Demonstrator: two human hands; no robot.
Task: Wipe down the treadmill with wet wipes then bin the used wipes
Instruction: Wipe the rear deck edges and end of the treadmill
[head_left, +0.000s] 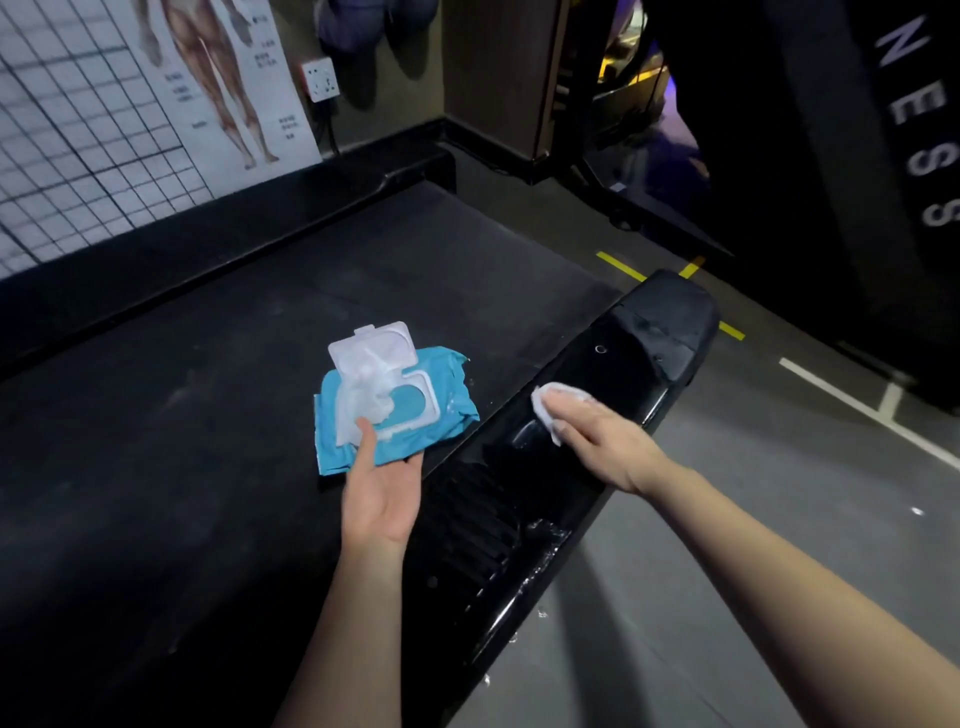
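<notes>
A blue pack of wet wipes (441, 402) with its white lid flipped open and a wipe sticking out lies in my left hand (382, 491), thumb on top, above the dark treadmill belt (208, 415). My right hand (597, 436) presses a crumpled white wipe (550, 410) flat onto the glossy black right side rail (623, 358) of the treadmill. The rail looks wet near the wipe and lower down.
The treadmill's left rail (208, 260) runs along a wall with a grid chart and an anatomy poster (218, 78). Grey floor (727, 571) with yellow and white lines lies to the right. A dark machine (779, 130) stands at the back right.
</notes>
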